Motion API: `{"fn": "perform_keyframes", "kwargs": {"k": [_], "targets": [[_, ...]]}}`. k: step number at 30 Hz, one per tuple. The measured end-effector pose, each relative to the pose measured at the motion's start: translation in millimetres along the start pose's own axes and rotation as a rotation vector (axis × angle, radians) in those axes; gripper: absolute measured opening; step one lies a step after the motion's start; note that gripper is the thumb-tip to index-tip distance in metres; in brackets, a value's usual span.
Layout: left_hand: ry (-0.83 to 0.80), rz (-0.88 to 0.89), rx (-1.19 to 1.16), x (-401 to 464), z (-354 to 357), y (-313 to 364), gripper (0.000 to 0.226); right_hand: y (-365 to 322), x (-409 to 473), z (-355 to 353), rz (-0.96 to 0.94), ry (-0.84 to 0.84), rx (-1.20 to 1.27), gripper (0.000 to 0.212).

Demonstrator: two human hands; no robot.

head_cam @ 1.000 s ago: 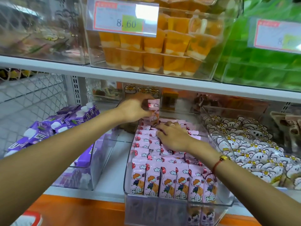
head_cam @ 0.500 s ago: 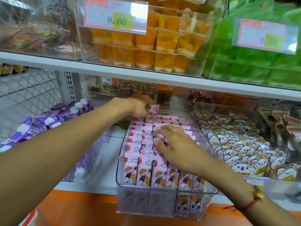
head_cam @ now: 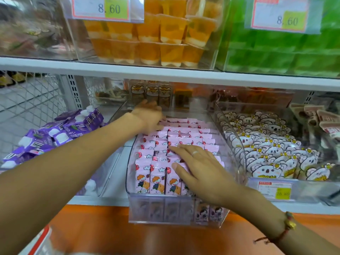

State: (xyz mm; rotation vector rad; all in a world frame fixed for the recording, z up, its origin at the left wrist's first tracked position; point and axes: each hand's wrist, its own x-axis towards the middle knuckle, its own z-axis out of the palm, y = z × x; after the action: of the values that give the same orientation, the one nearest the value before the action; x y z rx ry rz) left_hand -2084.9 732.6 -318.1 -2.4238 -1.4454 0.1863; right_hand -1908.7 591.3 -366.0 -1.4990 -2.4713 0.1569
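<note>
A clear plastic bin (head_cam: 129, 181) on the lower shelf holds several rows of upright pink snack packets (head_cam: 157, 174) printed with a cartoon child and a red balloon. My right hand (head_cam: 199, 169), with a ring on one finger, lies flat with straight fingers on the packets at the front right of the bin. My left hand (head_cam: 149, 115) reaches to the back left of the bin and is blurred; its fingers look extended and touch the rear packets. No packet is visibly held.
Purple drink pouches (head_cam: 60, 133) fill a bin at the left. Koala-print packets (head_cam: 272, 151) fill a bin at the right. The shelf above (head_cam: 165, 72) carries orange jelly cups (head_cam: 156, 39) and green packs (head_cam: 283, 52). An orange ledge (head_cam: 147, 236) runs in front.
My left hand has put down the pink packet it held at the back of the bin and now touches the rear rows. My right hand slid toward the front right packets.
</note>
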Motion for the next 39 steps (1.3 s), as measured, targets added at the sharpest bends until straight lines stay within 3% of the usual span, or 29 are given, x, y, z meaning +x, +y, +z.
{"fn": "perform_keyframes", "kwargs": {"k": [2,4,6,12,20,25,28,31,34,37,39], "targets": [[0.071,0.026,-0.038,-2.1,-2.6,-0.2,0.035,-0.5,-0.1,-0.8,-0.002,-0.002,-0.002,0.051],[0.044,0.043,-0.110,-3.9,-1.9,1.7,0.032,-1.0,-0.1,-2.0,-0.002,-0.007,-0.004,0.051],[0.029,0.012,-0.151,-4.2,-0.2,4.6,0.030,-1.1,-0.3,-2.4,-0.002,-0.010,-0.001,0.051],[0.188,-0.106,-0.310,-4.7,2.7,4.4,0.018,-0.7,-0.9,-1.0,-0.002,0.000,0.011,0.050],[0.457,-0.477,-1.230,-36.5,-11.6,17.2,0.025,-0.1,3.5,-2.4,0.013,0.019,0.041,0.047],[0.792,-0.530,-1.411,-84.8,-20.1,38.9,0.011,-3.5,8.4,-8.8,0.024,0.122,0.094,0.042],[0.906,-0.498,-1.545,-111.2,-29.8,49.9,0.007,-9.1,9.6,-16.2,0.044,0.297,0.235,0.034],[0.861,-0.430,-1.621,-129.1,-29.3,63.9,0.007,-21.1,7.1,-24.8,0.050,0.441,0.482,0.042],[0.766,-0.378,-1.749,-133.5,-24.7,72.5,0.014,-30.9,6.6,-27.9,0.047,0.335,0.667,0.045],[0.696,-0.300,-1.879,-132.2,-23.1,71.8,0.015,-34.4,8.4,-27.6,0.088,0.298,0.887,0.023],[0.674,-0.235,-1.842,-131.4,-20.6,70.4,0.018,-33.0,9.6,-27.1,0.160,0.271,1.075,0.017]]}}
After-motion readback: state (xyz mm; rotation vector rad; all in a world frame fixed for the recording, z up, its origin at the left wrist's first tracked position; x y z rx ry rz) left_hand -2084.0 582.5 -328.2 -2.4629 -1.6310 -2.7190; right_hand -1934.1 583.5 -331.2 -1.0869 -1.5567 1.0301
